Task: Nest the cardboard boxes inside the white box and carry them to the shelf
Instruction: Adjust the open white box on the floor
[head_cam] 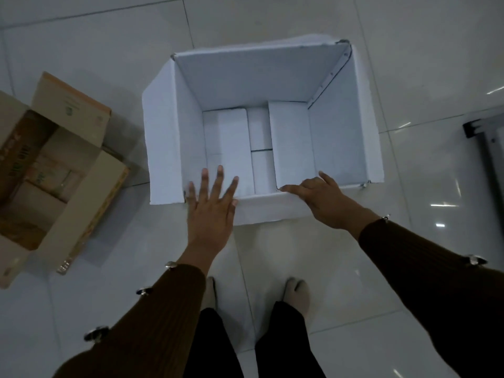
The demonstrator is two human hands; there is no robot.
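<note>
A large white box (338, 137) stands open on the tiled floor in front of me, its flaps folded outward and nothing lying on its bottom flaps. My left hand (211, 211) hovers over the near rim with fingers spread and nothing in it. My right hand (324, 199) rests on the near rim further right, index finger stretched along the edge, fingers loosely bent, holding nothing. A brown cardboard box (90, 192) lies open at the left, and at least one smaller cardboard box (50, 175) sits inside it.
The floor is glossy white tile. My two feet in light socks (296, 294) stand just behind the white box. A dark metal leg of a frame (480, 129) shows at the right edge.
</note>
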